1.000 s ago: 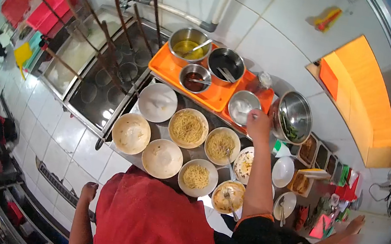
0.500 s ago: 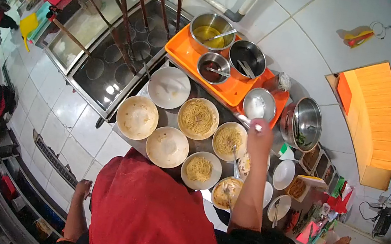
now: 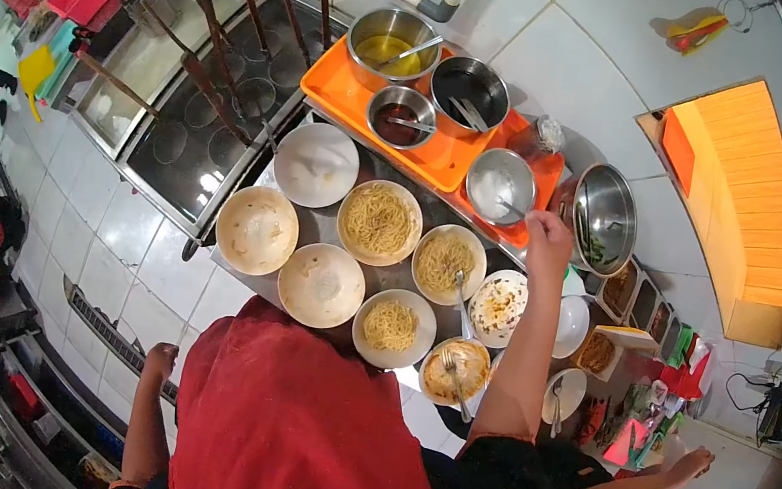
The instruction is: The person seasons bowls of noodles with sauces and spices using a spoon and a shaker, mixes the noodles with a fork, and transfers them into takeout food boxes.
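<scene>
We see a round, shiny steel bowl [image 3: 506,161] of whitish contents on an orange plastic tray [image 3: 549,179], a slim metal spoon [image 3: 515,210] leaning in it. Our right hand [image 3: 549,231] pinches the spoon's handle, forearm stretched forward. Nearby, tangled yellow noodles [image 3: 378,220] fill smooth, pale round bowls [image 3: 394,359]. Our left hand [image 3: 159,360] hangs low; we cannot tell its finger spread or contents.

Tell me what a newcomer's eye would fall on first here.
Probably the large red cloth at bottom centre, then the bright orange trays bearing metal pots by the wall. Next come the three noodle bowls in the middle, and the right hand holding a spoon in a metal bowl with white contents.
</scene>
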Tool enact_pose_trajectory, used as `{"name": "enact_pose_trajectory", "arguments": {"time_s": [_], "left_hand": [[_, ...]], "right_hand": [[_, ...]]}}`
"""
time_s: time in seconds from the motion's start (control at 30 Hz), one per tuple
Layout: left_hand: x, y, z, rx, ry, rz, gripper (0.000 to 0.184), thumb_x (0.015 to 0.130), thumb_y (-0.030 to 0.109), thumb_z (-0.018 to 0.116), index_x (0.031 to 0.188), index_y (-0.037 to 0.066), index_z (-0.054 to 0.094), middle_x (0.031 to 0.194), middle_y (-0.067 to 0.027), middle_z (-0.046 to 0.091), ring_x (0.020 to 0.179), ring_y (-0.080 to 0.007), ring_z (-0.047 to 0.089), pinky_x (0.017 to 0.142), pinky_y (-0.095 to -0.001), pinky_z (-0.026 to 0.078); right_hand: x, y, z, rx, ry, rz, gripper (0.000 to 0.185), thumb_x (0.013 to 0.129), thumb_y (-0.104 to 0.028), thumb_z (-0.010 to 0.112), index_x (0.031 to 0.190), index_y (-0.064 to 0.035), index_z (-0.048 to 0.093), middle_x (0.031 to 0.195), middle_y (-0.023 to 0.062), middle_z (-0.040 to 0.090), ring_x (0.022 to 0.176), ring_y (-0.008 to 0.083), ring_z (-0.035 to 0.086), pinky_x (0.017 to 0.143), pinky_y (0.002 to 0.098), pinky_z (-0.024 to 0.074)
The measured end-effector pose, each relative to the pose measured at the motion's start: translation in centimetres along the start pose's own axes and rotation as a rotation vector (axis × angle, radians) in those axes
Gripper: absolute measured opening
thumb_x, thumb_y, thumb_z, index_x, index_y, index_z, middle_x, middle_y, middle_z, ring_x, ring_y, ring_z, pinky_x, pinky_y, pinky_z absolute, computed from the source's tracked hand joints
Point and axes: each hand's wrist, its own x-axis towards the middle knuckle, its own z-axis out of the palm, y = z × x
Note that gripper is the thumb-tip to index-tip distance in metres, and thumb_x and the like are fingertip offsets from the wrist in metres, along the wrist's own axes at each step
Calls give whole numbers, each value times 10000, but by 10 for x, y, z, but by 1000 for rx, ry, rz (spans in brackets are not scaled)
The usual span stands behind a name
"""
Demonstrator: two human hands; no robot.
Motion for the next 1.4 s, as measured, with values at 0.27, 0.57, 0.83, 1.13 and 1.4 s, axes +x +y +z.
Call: {"name": "enact_pose_trajectory", "arguments": {"time_s": [0.27, 0.57, 0.83, 1.13, 1.4], "left_hand": [[-5, -41, 7, 292, -124, 223, 300, 898, 305, 621, 860, 14, 681, 647, -86, 629, 546, -160, 577, 531, -341, 473], [-20, 43, -1, -40, -19, -229, 297, 894, 272, 639, 958, -18, 662, 761, -136, 685, 690, -238, 642, 647, -384, 512], [-20, 49, 8, 64, -35, -117, 410, 875, 340, 620, 1015, -41, 676, 933, -233, 704, 912, -333, 680, 823, -401, 520], [-38, -56, 43, 45, -44, -187, 341, 891, 306, 601, 993, -10, 681, 903, -205, 709, 836, -368, 673, 776, -442, 526], [-41, -97, 52, 658, -276, 211, 402, 969, 325, 421, 1043, 40, 695, 1019, -238, 682, 970, -366, 663, 854, -422, 527]], "right_hand": [[-77, -23, 54, -195, -148, -115, 110, 855, -98, 639, 929, -29, 683, 923, 164, 694, 855, 325, 670, 782, 371, 518], [1, -40, 34, -723, 170, -432, 177, 886, -211, 638, 897, -40, 681, 931, 155, 677, 896, 369, 623, 800, 441, 491], [41, -64, 170, -477, -38, -195, 329, 888, -355, 633, 836, -37, 697, 812, 175, 691, 798, 384, 661, 726, 465, 516], [37, -74, 159, -281, -3, -231, 255, 876, -269, 661, 841, -21, 708, 794, 165, 697, 738, 330, 678, 686, 403, 516], [21, -70, 122, 276, -54, -54, 209, 914, -178, 671, 833, 13, 684, 715, 11, 638, 623, 80, 564, 606, 243, 454]]}}
